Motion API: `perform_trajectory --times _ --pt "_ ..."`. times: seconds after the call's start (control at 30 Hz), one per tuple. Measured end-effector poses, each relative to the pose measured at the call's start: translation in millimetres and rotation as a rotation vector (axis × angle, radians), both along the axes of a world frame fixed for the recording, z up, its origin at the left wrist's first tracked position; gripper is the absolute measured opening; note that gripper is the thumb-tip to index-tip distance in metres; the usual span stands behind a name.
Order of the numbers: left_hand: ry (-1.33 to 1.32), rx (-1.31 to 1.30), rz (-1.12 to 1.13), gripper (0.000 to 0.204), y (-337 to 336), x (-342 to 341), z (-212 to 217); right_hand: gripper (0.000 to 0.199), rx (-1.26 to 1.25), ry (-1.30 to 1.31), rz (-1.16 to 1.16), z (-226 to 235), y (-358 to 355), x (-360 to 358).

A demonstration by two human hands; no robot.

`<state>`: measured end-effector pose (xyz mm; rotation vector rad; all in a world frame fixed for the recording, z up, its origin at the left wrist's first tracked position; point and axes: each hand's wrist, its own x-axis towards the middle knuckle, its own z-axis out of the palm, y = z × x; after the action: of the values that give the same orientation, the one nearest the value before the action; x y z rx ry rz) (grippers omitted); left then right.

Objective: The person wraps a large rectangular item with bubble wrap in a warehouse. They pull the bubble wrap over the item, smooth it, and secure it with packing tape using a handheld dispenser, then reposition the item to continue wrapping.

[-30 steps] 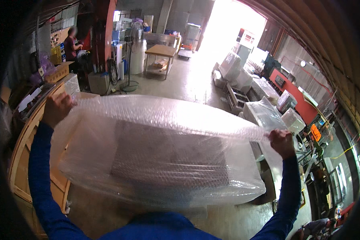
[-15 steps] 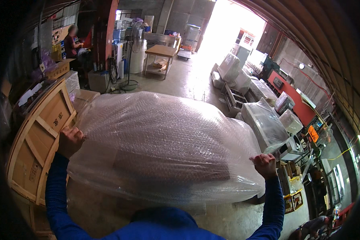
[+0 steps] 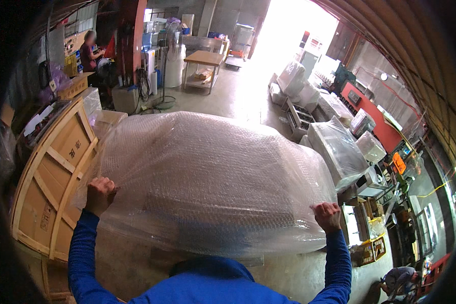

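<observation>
A wide sheet of clear bubble wrap (image 3: 213, 162) drapes over a large bulky object in front of me. Through the film only a boxy outline and darker panels show, so I cannot tell the object's kind. My left hand (image 3: 101, 195) is closed on the sheet's left side, close to a wooden crate. On the right side my right hand (image 3: 328, 217) pinches the same sheet. Between both hands the film stretches with creases, and its near edge hangs low in front of my body.
The wood-framed crate (image 3: 61, 167) leans at the left. Beyond the sheet are a wooden-topped table (image 3: 204, 58) and a standing fan (image 3: 172, 40). Wrapped goods (image 3: 337, 152) line the right side. One person (image 3: 90, 55) stands far left; another (image 3: 399, 281) bends low at the right.
Both hands have come down and inward, toward my body, still gripping the bubble wrap. The sheet now lies tauter over the covered object.
</observation>
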<state>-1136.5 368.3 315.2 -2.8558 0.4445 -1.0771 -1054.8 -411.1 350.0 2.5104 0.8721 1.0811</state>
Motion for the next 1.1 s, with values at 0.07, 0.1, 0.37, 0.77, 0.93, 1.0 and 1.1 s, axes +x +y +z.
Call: perform_trajectory --times 0.07,0.1,0.37,0.77,0.93,1.0,1.1 --pt "0.115 -0.055 -0.042 0.038 -4 1 2 0.027 0.023 0.008 -0.022 -4 2 -1" --pt "0.197 -0.079 -0.051 0.036 -5 1 6 0.027 0.006 0.030 -0.030 -5 3 -1" --pt "1.327 0.635 0.279 0.044 -51 60 170 0.023 0.043 0.124 -0.066 -3 10 -14" --pt "0.736 0.360 -1.046 0.076 -304 227 119 0.009 0.013 0.087 -0.384 29 46 -51" --pt "0.758 0.380 -0.994 0.089 -308 195 118 0.016 0.279 0.054 -0.747 8 92 -193" --pt "0.541 0.539 -1.068 0.087 -318 191 120 0.017 0.464 -0.093 -0.911 -10 131 -274" --pt "0.454 0.630 -1.226 0.088 -328 191 113 0.019 0.658 -0.114 -1.348 -21 180 -409"
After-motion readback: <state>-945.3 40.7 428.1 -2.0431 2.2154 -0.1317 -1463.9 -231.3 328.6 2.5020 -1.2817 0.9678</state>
